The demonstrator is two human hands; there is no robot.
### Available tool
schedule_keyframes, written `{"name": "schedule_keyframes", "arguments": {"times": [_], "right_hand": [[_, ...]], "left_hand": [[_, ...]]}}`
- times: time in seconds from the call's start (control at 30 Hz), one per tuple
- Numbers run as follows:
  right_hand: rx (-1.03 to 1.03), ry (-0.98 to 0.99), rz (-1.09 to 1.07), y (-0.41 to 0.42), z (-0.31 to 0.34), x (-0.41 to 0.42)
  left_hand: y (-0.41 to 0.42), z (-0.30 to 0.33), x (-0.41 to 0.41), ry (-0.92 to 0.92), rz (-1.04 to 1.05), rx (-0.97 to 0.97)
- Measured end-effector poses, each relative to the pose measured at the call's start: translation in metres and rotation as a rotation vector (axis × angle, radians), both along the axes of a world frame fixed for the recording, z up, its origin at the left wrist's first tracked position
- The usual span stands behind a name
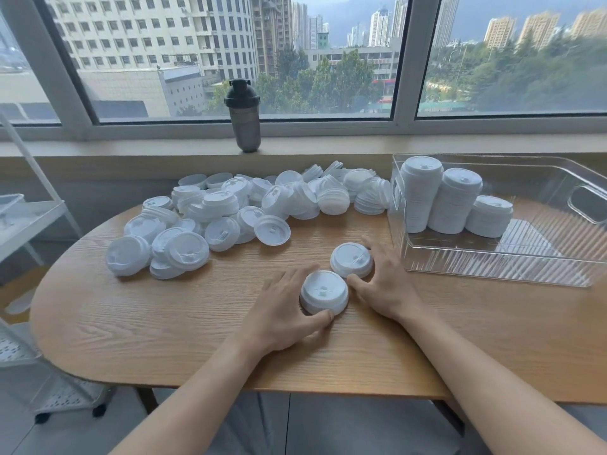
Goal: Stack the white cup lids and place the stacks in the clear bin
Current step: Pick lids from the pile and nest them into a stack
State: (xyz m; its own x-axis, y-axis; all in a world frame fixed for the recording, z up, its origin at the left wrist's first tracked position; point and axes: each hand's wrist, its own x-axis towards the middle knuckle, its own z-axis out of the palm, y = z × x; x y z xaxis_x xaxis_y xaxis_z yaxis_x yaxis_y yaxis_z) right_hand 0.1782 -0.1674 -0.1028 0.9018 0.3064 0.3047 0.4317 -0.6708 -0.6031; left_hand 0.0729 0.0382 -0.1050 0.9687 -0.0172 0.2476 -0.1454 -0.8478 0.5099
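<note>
**Two short lid stacks being held near the table's front, three stacks standing in the bin**

Two low stacks of white plastic cup lids are being held on the oval light-wood table [131,323]. The nearer stack [324,292] is being gripped by the left hand [285,310], with the thumb curled round its near side and the fingers wrapped along its left edge. The farther stack [351,259] is being held by the right hand [386,284], with the thumb lying against its near edge and the fingers reaching round its right side. The two stacks are sitting just beside each other, nearly touching.

Three taller stacks of white lids [455,200] are standing in the far-left corner of the clear ribbed plastic bin [525,267], stepping down in height from left to right; most of the bin's floor to their right is being left bare. The bin's left wall is lying near the right hand.

A loose pile of white lids [249,211], too many to be counted, is spreading across the far-left part of the table up to the bin's far corner. Bare wood is showing between the pile and the front edge.

One dark shaker bottle [244,116] is standing on the window sill, and one white wire rack [29,224] is standing off the table's left end.
</note>
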Motion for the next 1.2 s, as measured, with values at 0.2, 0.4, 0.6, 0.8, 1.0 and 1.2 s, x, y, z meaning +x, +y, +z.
{"name": "schedule_keyframes", "arguments": {"times": [0.2,0.4,0.6,0.8,1.0,1.2], "right_hand": [[0.043,-0.042,-0.028,-0.002,-0.003,-0.003],[0.017,-0.027,-0.011,0.001,-0.001,-0.001],[-0.008,0.045,0.031,0.005,0.002,0.008],[0.048,0.021,-0.020,0.007,-0.001,0.011],[0.002,0.064,0.031,0.005,-0.002,0.016],[0.024,0.038,0.007,0.005,-0.006,0.015]], "left_hand": [[-0.001,0.000,-0.001,0.023,0.013,-0.017],[-0.003,0.003,-0.005,0.006,0.016,-0.015],[-0.004,0.002,-0.005,0.020,0.015,-0.005],[-0.003,0.002,-0.004,0.008,0.020,-0.005],[-0.005,0.002,-0.004,-0.021,0.045,0.009],[-0.006,0.003,-0.004,-0.023,0.068,-0.010]]}}
